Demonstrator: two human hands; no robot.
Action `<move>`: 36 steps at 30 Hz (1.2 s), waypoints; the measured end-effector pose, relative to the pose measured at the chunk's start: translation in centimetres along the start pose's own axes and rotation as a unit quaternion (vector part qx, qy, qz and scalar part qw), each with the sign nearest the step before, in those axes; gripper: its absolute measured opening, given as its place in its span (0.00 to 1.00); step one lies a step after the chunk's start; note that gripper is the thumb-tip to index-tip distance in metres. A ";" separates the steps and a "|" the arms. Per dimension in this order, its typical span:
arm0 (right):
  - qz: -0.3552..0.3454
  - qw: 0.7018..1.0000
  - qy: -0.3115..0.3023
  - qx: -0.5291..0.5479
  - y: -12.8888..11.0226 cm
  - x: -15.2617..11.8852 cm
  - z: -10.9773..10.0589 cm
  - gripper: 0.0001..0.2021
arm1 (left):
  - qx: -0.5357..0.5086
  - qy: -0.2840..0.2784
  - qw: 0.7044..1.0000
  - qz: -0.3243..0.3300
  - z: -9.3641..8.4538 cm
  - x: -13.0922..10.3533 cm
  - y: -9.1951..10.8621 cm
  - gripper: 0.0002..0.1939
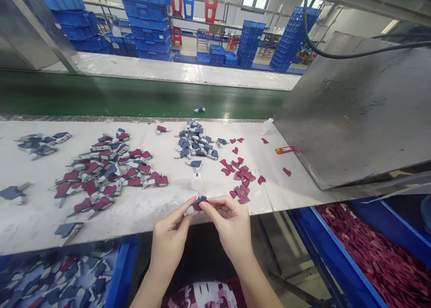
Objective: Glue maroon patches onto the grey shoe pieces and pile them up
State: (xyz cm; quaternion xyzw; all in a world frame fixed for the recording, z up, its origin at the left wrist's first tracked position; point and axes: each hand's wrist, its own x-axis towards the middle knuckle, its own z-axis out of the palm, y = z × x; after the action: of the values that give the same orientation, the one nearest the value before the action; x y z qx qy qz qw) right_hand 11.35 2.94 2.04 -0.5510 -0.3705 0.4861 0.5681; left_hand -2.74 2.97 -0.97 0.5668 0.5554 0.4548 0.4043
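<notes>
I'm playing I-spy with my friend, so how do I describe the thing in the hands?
Find the white table, then its near edge. There the left hand and right hand pinch a small dark-blue, maroon and whitish piece. Unlike the heaped pieces to the left, it's the only one held.

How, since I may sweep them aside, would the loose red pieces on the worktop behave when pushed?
The loose red pieces look small and thin, so probably light. Lying mostly flat, they would likely slide, not roll. Overlapping ones might drag neighbours.
</notes>
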 end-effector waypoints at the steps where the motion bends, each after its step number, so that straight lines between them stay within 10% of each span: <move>1: 0.001 1.000 0.002 0.000 0.0 0.0 0.0 0.09 | -0.003 0.002 1.000 -0.003 0.0 0.0 0.0 0.17; 18: -0.227 0.953 0.042 -0.194 -0.4 -1.2 -0.1 0.05 | -0.158 0.001 0.982 -0.104 0.4 0.2 1.7 0.21; 26: -0.090 0.989 0.030 -0.113 -0.9 -0.6 -1.3 0.09 | -0.138 0.001 0.986 -0.089 0.3 -0.4 2.8 0.17; 31: -0.002 0.987 -0.162 -0.006 -1.1 0.7 -2.8 0.13 | -0.135 -0.016 0.988 -0.067 0.1 -0.6 3.2 0.15; 36: -0.055 0.984 -0.172 -0.008 -0.7 0.2 -2.7 0.08 | -0.128 -0.055 0.990 -0.039 0.2 -0.5 3.0 0.15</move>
State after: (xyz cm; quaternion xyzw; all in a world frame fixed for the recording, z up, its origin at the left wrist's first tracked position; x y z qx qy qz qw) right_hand 14.07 2.50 2.35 -0.4424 -0.4961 0.5383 0.5180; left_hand -1.69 2.33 1.87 0.5125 0.4913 0.4743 0.5206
